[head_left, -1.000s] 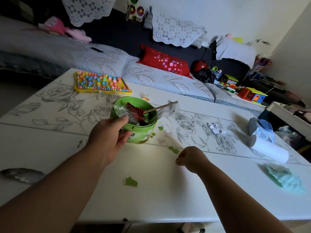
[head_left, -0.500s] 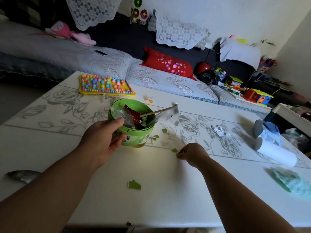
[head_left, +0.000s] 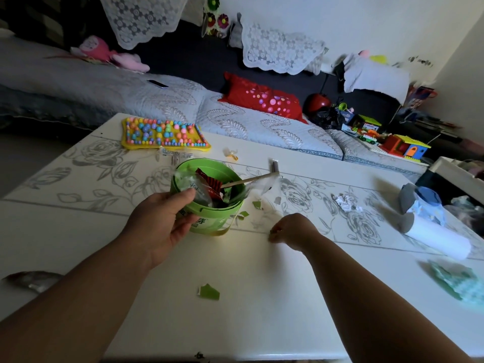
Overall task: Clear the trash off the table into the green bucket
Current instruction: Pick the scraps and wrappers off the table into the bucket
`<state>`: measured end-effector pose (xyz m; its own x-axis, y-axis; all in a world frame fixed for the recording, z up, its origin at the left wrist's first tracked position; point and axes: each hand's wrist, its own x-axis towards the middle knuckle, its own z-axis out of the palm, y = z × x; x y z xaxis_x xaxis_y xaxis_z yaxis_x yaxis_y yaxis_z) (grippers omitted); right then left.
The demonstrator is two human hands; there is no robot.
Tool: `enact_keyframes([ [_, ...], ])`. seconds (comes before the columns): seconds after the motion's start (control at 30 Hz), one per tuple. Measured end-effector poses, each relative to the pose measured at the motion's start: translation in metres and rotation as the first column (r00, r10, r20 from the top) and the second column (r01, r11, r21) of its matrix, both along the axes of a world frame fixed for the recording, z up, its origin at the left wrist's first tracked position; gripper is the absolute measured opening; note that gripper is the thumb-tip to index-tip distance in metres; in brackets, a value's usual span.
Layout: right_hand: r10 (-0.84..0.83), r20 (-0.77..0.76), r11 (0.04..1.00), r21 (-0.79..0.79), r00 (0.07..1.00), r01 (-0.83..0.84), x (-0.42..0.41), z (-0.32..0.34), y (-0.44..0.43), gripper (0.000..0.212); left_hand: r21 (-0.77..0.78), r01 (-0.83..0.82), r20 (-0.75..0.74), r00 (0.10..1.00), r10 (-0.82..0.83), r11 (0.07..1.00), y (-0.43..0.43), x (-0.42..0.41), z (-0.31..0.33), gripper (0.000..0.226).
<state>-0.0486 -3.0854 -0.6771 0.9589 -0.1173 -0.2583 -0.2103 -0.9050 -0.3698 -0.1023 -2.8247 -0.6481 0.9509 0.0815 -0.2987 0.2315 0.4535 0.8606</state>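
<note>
Bucket: the green bucket (head_left: pixel 209 203) stands upright on the counter (head_left: pixel 262 297), stuffed with wrappers and a wooden stick (head_left: pixel 248 180) that juts over the rim to the right.
Left hand: the left hand (head_left: pixel 162 226) is wrapped around the bucket's near wall, thumb at the rim, so the bucket is steadied.
Right hand: the right hand (head_left: pixel 290 230) is lowered to the counter just right of the bucket, fingers curled tight together; whether a scrap is pinched inside cannot be told.
Key relation: the bucket lies up and to the left of the right hand, near it; a short carry leftward over the rim is judged to be what a drop calls for.
Trash left: small green scraps (head_left: pixel 245 214) lie between bucket and right hand; a larger green scrap (head_left: pixel 208 292) lies nearer the body, between the forearms; crumpled foil (head_left: pixel 345 201) lies further right; a silvery wrapper (head_left: pixel 32 280) lies at the left edge.
Surface: white, glossy, printed with grey roses.
Room: dim; a quilted bed (head_left: pixel 157 100) with a red cushion (head_left: pixel 264 99) lies beyond the counter.
</note>
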Motion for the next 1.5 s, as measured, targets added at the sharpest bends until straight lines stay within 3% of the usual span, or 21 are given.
enact_keyframes([
  [0.2, -0.053, -0.022, 0.999, 0.014, 0.998, 0.053, 0.003, 0.0, 0.004, 0.021, 0.007, -0.003, 0.006, 1.0, 0.003, 1.0, -0.002, 0.001, -0.001, 0.015],
  [0.3, -0.066, -0.017, 0.997, 0.028, 0.998, 0.067, 0.002, 0.001, 0.004, 0.01, 0.004, -0.004, 0.01, 1.0, 0.004, 1.0, -0.003, 0.001, -0.001, 0.016],
  [0.4, -0.076, -0.02, 0.995, 0.062, 0.997, 0.077, -0.001, -0.002, 0.003, 0.024, 0.003, -0.002, 0.009, 1.0, 0.002, 1.0, -0.004, 0.0, -0.001, 0.017],
  [0.47, -0.078, -0.01, 0.994, 0.075, 0.997, 0.078, -0.007, -0.001, 0.002, 0.012, -0.002, 0.004, 0.012, 1.0, -0.004, 1.0, -0.005, 0.0, -0.001, 0.016],
  [0.6, -0.182, 0.142, 0.975, 0.152, 0.973, 0.16, -0.01, 0.021, -0.012, 0.006, -0.002, 0.011, 0.009, 1.0, -0.011, 1.0, -0.007, 0.0, 0.0, 0.024],
  [0.7, -0.283, 0.267, 0.933, 0.3, 0.921, 0.199, -0.006, 0.071, -0.023, 0.008, -0.01, -0.001, 0.002, 1.0, 0.001, 1.0, -0.008, 0.001, 0.0, 0.029],
  [0.77, -0.271, 0.288, 0.901, 0.413, 0.919, 0.136, -0.004, 0.108, -0.017, 0.005, -0.01, -0.004, 0.0, 1.0, 0.004, 1.0, -0.01, 0.001, -0.001, 0.029],
  [0.87, -0.116, 0.321, 0.884, 0.464, 0.94, -0.049, -0.003, 0.149, 0.009, 0.013, -0.001, 0.001, -0.001, 1.0, -0.001, 1.0, -0.012, 0.0, -0.001, 0.026],
  [0.97, 0.114, 0.33, 0.918, 0.325, 0.937, -0.226, -0.002, 0.162, 0.043, 0.017, 0.002, 0.007, -0.004, 1.0, -0.007, 1.0, -0.015, 0.0, -0.001, 0.023],
  [1.13, 0.396, 0.311, 0.918, -0.114, 0.864, -0.38, 0.006, 0.146, 0.087, 0.014, 0.003, 0.02, 0.002, 1.0, -0.02, 1.0, -0.018, -0.002, 0.0, 0.016],
  [1.27, 0.396, 0.286, 0.918, -0.138, 0.873, -0.371, 0.009, 0.136, 0.094, 0.025, 0.005, 0.013, 0.002, 1.0, -0.013, 1.0, -0.021, 0.0, -0.001, 0.02],
  [1.5, 0.198, 0.467, 0.98, -0.097, 0.862, -0.173, 0.004, 0.145, 0.046, 0.012, -0.028, 0.012, 0.017, 1.0, -0.012, 1.0, -0.039, 0.004, -0.001, 0.02],
])
